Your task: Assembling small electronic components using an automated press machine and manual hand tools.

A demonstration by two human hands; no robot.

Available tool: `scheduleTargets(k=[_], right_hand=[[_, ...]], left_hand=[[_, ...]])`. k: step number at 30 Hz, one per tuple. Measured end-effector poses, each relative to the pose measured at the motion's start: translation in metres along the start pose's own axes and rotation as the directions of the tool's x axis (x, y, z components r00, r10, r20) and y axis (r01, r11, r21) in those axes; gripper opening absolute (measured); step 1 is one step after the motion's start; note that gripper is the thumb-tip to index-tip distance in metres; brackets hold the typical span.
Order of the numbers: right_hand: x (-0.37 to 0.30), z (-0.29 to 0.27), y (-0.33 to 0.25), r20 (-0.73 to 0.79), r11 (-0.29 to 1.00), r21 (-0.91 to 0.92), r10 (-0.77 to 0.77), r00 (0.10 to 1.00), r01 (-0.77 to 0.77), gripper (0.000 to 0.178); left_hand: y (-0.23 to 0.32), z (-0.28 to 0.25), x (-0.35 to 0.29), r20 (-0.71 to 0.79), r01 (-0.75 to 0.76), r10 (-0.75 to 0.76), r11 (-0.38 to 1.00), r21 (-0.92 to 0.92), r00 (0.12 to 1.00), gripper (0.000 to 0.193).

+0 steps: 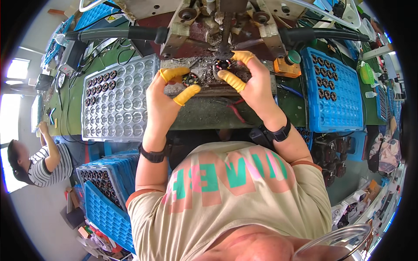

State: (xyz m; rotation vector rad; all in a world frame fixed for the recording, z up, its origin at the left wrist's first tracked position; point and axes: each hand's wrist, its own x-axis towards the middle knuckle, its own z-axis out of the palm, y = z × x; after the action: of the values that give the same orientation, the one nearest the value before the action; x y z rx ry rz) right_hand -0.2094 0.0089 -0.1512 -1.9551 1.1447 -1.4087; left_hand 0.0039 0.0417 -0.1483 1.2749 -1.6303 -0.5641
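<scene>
Yellow finger cots cover the thumb and forefinger of both hands. My left hand (172, 87) pinches a small round black part (190, 80), which looks like a motor stator, with light and reddish bits on its rim. A second part of the same kind, another motor stator (223, 65), sits between the thumb and forefinger of my right hand (248, 76). That one is right below the vertical spindle (225, 50) of a metal machine, at its worn work block. The underside of both parts is hidden.
A clear tray (130, 98) with round pockets, partly filled with black stators, lies left. A blue tray (337, 111) with several more lies right. Red-handled pliers (235, 111) rest before the block; an orange box (287, 67) stands beside it. Another person (48, 163) works far left.
</scene>
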Motion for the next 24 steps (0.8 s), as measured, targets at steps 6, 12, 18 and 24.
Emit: scheduleTargets(k=[6,12,18,24], right_hand=[[-0.013,-0.027,0.015,-0.101,0.992,0.111,0.07,0.992,-0.059,0.036],[-0.041,-0.056,0.029,-0.178,0.977,0.138,0.185,0.966,-0.162,0.04],[-0.046,-0.063,0.035,-0.192,0.959,0.167,0.259,0.947,-0.229,0.042],[-0.044,-0.064,0.036,-0.192,0.989,0.01,0.149,0.97,-0.15,0.04]], left_hand=[[0.016,0.031,0.023,-0.013,-0.14,0.139,0.987,-0.074,0.99,0.042],[0.007,0.05,0.029,-0.008,-0.161,0.161,0.986,-0.032,0.987,0.045],[-0.006,0.046,0.038,0.141,-0.071,0.091,0.988,-0.141,0.986,0.048],[0.006,0.049,0.032,0.062,-0.202,0.196,0.973,0.116,0.979,0.045]])
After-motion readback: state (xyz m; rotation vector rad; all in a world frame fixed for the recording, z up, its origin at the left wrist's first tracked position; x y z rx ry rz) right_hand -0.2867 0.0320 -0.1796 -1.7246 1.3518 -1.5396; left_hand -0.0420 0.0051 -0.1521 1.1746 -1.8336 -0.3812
